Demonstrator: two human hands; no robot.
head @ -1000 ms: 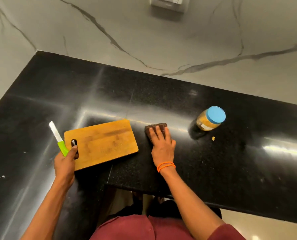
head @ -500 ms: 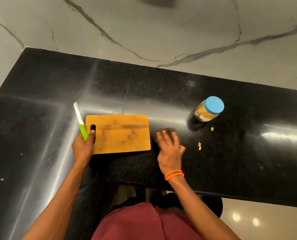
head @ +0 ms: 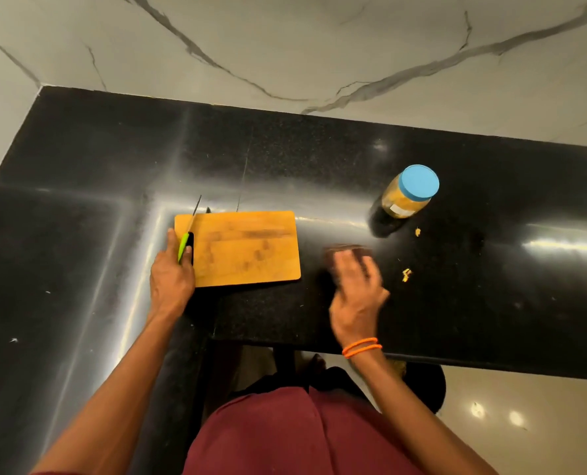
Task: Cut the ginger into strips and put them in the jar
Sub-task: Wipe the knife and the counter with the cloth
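Left grip (head: 172, 272) holds knife (head: 186, 236) and board (head: 240, 248); right hand (head: 355, 296) presses flat on a brown pad (head: 348, 250).

Left fingers curl round the green knife handle at the board's handle slot, blade pointing away toward the wall. Right fingers lie fairly straight but blurred, so I judge them open on the pad. The jar (head: 410, 193), lid on and filled with yellow strips, stands beyond and right of the right hand, which is nearer. Two ginger scraps (head: 406, 274) lie between, just right of the pad. Bare dark surface (head: 490, 286) runs rightward; its near edge sits close behind the wrist.
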